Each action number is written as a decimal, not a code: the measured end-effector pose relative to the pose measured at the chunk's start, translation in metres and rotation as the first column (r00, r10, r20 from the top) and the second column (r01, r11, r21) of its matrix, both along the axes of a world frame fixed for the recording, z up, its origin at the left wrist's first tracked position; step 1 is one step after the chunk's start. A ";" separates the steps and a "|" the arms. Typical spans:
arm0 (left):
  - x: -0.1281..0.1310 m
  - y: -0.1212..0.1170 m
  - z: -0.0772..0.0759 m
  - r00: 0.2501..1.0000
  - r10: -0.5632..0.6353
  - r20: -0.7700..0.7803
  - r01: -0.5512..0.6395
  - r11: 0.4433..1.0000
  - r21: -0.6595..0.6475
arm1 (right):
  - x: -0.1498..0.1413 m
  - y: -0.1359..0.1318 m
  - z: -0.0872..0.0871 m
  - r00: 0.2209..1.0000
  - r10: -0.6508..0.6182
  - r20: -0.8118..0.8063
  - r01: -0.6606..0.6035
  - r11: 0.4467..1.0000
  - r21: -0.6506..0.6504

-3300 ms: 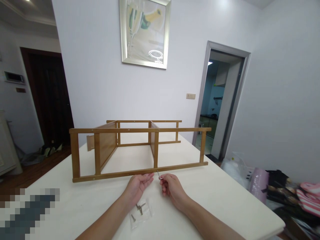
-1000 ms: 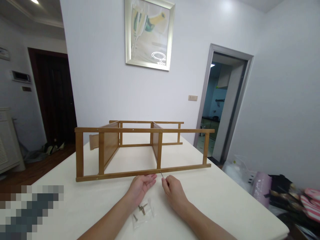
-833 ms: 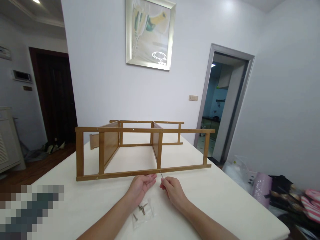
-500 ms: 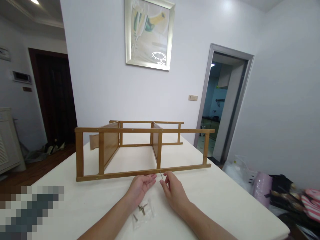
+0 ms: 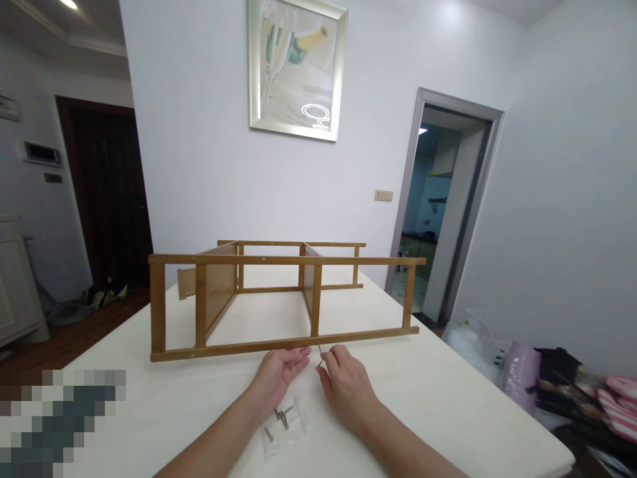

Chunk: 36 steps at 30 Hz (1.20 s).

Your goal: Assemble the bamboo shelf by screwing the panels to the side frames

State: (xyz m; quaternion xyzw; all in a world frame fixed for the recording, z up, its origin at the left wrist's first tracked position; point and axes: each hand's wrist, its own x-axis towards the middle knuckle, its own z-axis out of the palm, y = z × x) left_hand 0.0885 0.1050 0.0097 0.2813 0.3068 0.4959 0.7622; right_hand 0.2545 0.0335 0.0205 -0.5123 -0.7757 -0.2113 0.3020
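A brown wooden shelf frame lies on its side on the white table. My right hand pinches a thin metal hex key between thumb and fingers. Its tip meets the lower front rail at the foot of the middle upright. Palm up and fingers stretched out, my left hand rests at the same rail, just left of the key, holding nothing. Below it lies a clear plastic bag with several screws in or on it.
Two shelf panels join the frame's front and back sides. A small wooden piece shows behind the left end. Wrapped bundles and bags are piled beyond the table's right edge. A doorway opens at the back right.
My right hand has turned slightly at the wrist, and its fingers sit differently on the hex key. My left hand and the frame stay put.
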 end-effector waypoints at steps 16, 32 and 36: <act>0.001 0.000 0.002 1.000 -0.008 -0.004 0.008 1.000 -0.020 | -0.002 0.011 -0.006 0.998 -0.054 0.033 0.051 0.993 0.109; 0.003 -0.002 0.004 1.000 0.028 0.001 -0.028 0.991 -0.135 | -0.005 0.016 -0.015 0.993 -0.086 0.079 0.082 0.995 0.057; 0.003 -0.004 0.005 1.000 0.024 -0.010 -0.026 0.988 -0.154 | -0.006 0.014 -0.013 0.994 -0.057 0.090 0.058 0.998 -0.006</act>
